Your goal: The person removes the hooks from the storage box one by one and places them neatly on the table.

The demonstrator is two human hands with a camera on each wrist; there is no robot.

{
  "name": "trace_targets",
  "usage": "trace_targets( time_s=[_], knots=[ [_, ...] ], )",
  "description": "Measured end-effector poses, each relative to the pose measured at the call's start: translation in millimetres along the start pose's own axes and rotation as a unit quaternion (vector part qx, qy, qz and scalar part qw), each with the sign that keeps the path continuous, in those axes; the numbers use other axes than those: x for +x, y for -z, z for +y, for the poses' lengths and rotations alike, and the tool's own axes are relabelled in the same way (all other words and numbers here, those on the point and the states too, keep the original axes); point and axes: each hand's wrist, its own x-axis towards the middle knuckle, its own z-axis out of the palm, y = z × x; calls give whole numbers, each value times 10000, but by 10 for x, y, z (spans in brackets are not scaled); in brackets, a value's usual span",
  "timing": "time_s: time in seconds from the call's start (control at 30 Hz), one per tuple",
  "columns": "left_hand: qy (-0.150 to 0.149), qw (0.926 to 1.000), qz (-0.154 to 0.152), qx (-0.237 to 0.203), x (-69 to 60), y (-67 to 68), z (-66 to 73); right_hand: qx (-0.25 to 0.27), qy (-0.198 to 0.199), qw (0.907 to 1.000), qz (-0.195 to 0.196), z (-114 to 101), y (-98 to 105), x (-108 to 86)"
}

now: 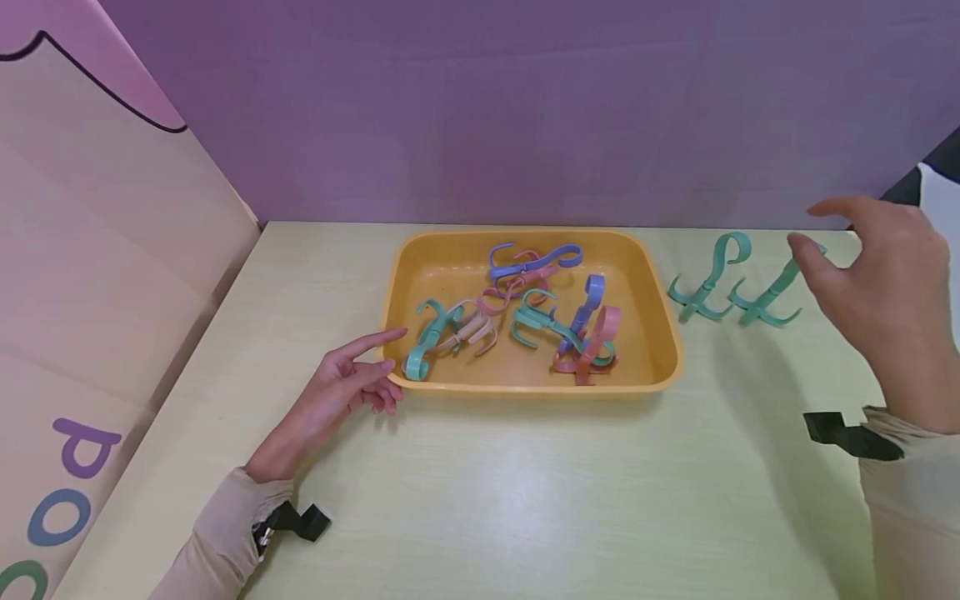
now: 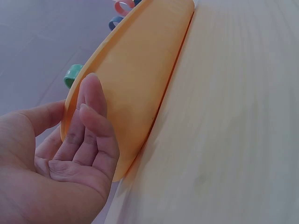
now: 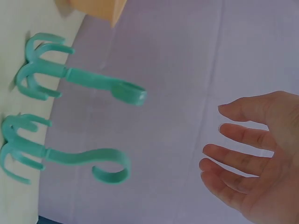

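Observation:
My left hand (image 1: 352,383) holds the front left corner of a yellow plastic tray (image 1: 517,390), with thumb and index finger at the rim and the other fingers curled outside the wall. Inside the tray lie several plastic claw hooks, including a blue hook (image 1: 536,262), a pink hook (image 1: 600,337) and a green hook (image 1: 427,342). My right hand (image 1: 888,283) is off the table at the right, its fingers spread and nothing between them. Nearest it are two green claw hooks, one farther right (image 1: 768,296) and one nearer the tray (image 1: 708,283), both standing on their prongs.
The pale table (image 1: 480,500) meets a purple wall (image 1: 525,108) behind the tray. A light printed panel (image 1: 90,250) borders the left side. A dark and white object (image 1: 937,200) shows at the far right edge.

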Motion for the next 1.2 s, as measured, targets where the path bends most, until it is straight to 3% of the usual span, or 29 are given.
trace_targets(
  time_s=[0.13, 0.37, 0.53, 0.83, 1.03, 1.2],
  knots=[
    [28, 10000, 6, 2, 2, -2, 4, 126, 175, 9997, 96, -118, 37, -42],
    [88, 9999, 56, 19, 10, -1, 2, 148, 485, 9985, -195, -326, 16, -114],
    [120, 9999, 7, 4, 27, -8, -9, 320, 748, 9966, -140, -456, 34, -209],
    [73, 9999, 19, -155, -7, 26, -36, 719, 1706, 9825, -210, -705, -4, -255],
    [49, 9998, -14, -191, -7, 19, -37, 797, 1620, 9806, -757, -871, -51, -216],
    [32, 9998, 5, -189, -4, 10, -15, 838, 1748, 9708, -1414, -1034, -212, -275]
  ],
)
